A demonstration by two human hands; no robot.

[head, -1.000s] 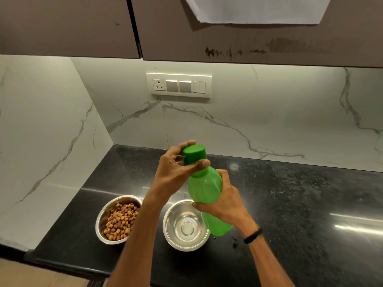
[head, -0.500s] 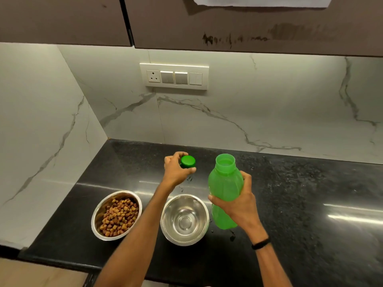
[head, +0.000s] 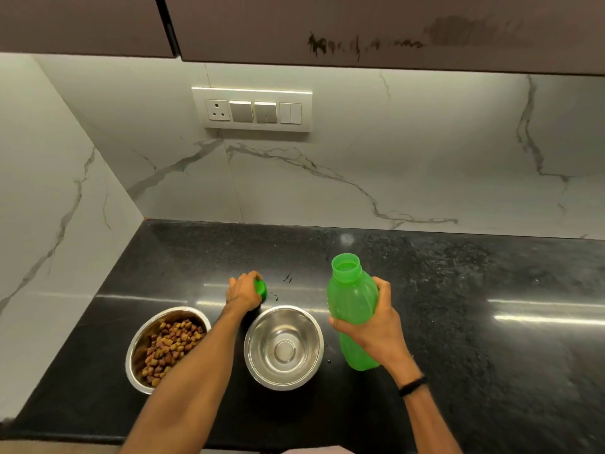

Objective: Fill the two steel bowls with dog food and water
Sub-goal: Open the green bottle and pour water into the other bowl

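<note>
The food half of the job looks done: the left steel bowl (head: 136,339) near the counter's front edge holds a heap of brown dog food (head: 170,345), while the right steel bowl (head: 283,347) just beside it is dry and bare inside. So the step in hand is the water. The left hand (head: 244,291) is curled round the green cap (head: 261,287), low over the black counter (head: 458,322) just beyond the empty bowl's far rim; whether the cap touches the stone cannot be told. The right hand (head: 376,326) grips the green bottle (head: 352,303) round its middle, upright, mouth uncapped, just right of the empty bowl; how much water it holds is hard to read through the tinted plastic. The next move, as I judge it, calls for swinging the bottle left over the empty bowl and tipping its neck down toward the middle, slowly, since a wide mouth can gush and splash off bare steel, and keeping clear of the left forearm, which lies between the bowls
</note>
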